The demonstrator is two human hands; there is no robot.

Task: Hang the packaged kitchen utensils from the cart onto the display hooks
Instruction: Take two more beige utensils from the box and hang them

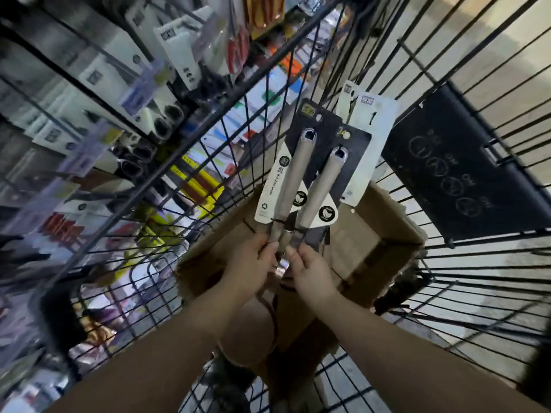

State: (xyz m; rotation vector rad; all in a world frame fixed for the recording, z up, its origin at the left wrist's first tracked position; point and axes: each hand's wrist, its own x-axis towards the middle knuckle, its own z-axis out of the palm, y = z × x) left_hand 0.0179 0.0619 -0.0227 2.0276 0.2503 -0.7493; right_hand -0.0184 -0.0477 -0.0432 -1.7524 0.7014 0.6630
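Both my hands hold a bunch of packaged kitchen utensils (310, 177) upright above an open cardboard box (384, 234) in the wire cart (465, 293). The utensils have long grey handles on black and white backing cards with hang holes at the top. My left hand (250, 263) pinches the lower end of the left handle. My right hand (310, 269) grips the lower end of the right one. The working ends of the utensils are hidden behind my hands. A white-carded package (372, 114) sticks up behind the bunch.
The display rack (119, 84) with hanging packaged goods fills the left side, blurred. A black sign panel (465, 168) hangs on the cart's right wall. The pale floor (492, 40) shows through the wires on the right.
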